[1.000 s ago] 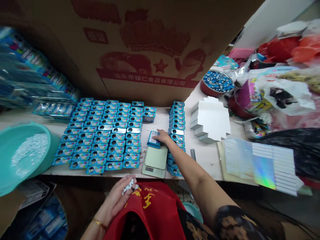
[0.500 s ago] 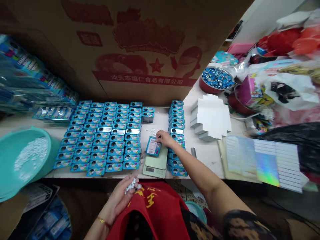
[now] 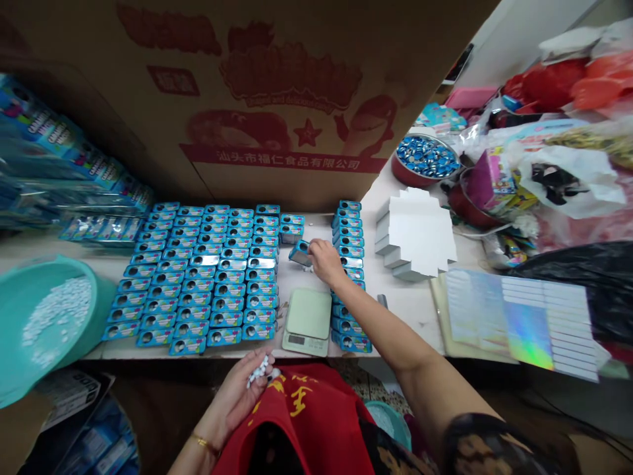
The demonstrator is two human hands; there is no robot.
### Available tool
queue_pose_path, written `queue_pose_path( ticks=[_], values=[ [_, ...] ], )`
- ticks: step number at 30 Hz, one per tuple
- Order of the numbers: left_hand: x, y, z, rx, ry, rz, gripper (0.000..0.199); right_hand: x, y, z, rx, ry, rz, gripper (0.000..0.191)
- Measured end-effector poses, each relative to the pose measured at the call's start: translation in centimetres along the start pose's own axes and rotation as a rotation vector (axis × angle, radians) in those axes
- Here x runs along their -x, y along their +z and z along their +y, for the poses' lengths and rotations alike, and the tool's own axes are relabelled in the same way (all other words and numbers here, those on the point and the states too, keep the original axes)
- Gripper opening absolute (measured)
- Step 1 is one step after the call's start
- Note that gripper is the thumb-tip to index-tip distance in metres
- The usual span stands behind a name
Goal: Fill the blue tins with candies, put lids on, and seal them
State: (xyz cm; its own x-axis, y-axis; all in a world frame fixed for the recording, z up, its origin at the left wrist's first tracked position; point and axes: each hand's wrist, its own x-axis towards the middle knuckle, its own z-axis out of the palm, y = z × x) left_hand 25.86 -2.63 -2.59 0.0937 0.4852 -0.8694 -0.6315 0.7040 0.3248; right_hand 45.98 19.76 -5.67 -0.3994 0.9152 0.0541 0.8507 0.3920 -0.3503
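My right hand [image 3: 326, 260] grips a small blue candy box [image 3: 300, 253] by its right side. The box is held just in front of the short column of blue boxes [image 3: 291, 232], with a gap between them. A few white pellets show partly under my right hand. Below it lies a pale green digital scale [image 3: 309, 316] with nothing on its plate. My left hand [image 3: 242, 386], palm up near the table edge, is cupped round several small white candy pellets [image 3: 260, 371].
Rows of blue boxes [image 3: 198, 277] stand on the left, and another column [image 3: 349, 251] on the right. A turquoise basin [image 3: 101, 297] holds white pellets. White cartons [image 3: 420, 231], a bowl of blue-silver caps [image 3: 428, 158] and sticker sheets [image 3: 524, 316] lie right. A large cardboard box [image 3: 297, 185] stands behind.
My right hand has lifted the candy box off the scale, moved it away from me and turned it onto its base. My left hand has hardly moved.
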Motion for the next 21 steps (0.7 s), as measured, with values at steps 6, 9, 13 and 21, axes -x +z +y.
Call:
queue_pose_path(
  ticks=[6, 9, 13, 21],
  values=[
    [-0.2, -1.2, 0.1, 0.055, 0.054, 0.04, 0.027, -3.8, 3.0, -0.5, 0.085, -0.083, -0.09, 0.033],
    [-0.4, -1.0, 0.2, 0.065, 0.047, 0.057, 0.027, -4.3, 4.7, 0.1, 0.014, -0.101, -0.136, 0.031],
    [-0.8, -0.4, 0.6, 0.081, 0.023, 0.077, 0.023, -5.0, 5.4, 2.4, -0.173, -0.001, -0.02, 0.027],
    [-2.5, -3.5, -1.0, 0.107, -0.039, 0.125, 0.018, -11.3, 6.8, 8.7, -0.09, 0.284, -0.188, 0.045]
  ],
)
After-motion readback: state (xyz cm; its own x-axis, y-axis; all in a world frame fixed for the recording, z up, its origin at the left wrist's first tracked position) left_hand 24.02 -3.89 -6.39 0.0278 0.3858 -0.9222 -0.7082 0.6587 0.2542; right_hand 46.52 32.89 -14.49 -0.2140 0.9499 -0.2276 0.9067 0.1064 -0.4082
